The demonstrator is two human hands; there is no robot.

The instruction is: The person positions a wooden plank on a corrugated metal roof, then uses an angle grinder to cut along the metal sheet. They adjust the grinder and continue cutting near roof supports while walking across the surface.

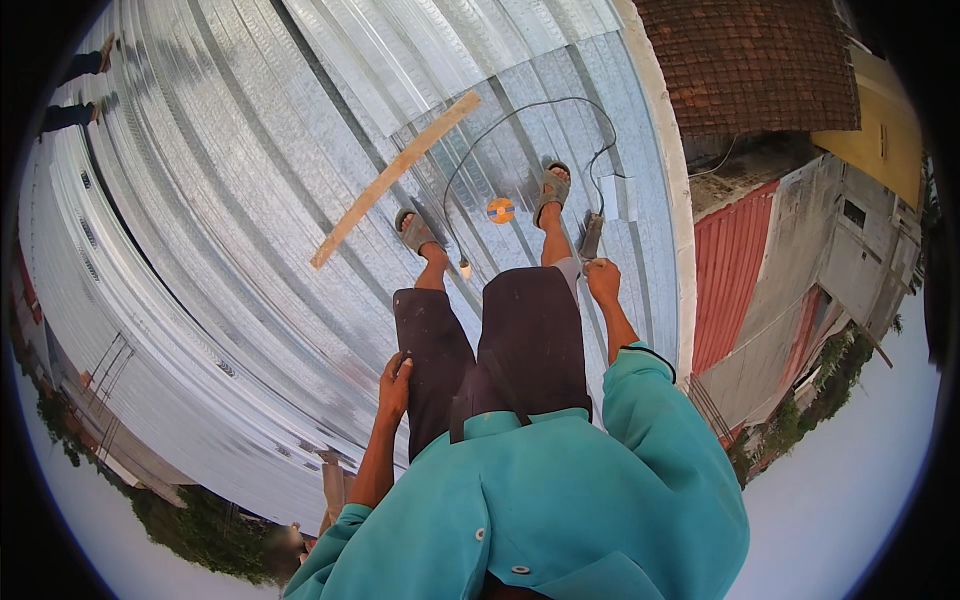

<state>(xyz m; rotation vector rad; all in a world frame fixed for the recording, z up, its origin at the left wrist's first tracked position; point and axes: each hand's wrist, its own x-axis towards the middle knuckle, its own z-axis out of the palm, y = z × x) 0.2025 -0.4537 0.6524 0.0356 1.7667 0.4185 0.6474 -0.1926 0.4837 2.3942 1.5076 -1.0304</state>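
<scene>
My right hand (pixel 603 281) is closed at the near end of a dark corded power tool (pixel 592 236), its fingers pinched together. Whether they grip the tool or something small beside it, I cannot tell. Beside my left thigh is my left hand (pixel 394 388), fingers curled in, with a small dark bit showing at the fingertips. An orange disc (pixel 500 210) with a dark centre band lies on the metal sheeting between my sandalled feet. From the tool a black cord (pixel 520 108) loops past my feet to a pale plug end (pixel 465 270).
I stand on a ribbed metal roof (pixel 270 130). A long wooden strip (pixel 395 180) lies across the ribs ahead of my left foot. A pale wall edge (pixel 668 140) bounds the roof on the right, with lower tiled roofs (pixel 750 60) beyond. Another person's legs (pixel 75 95) show at far left.
</scene>
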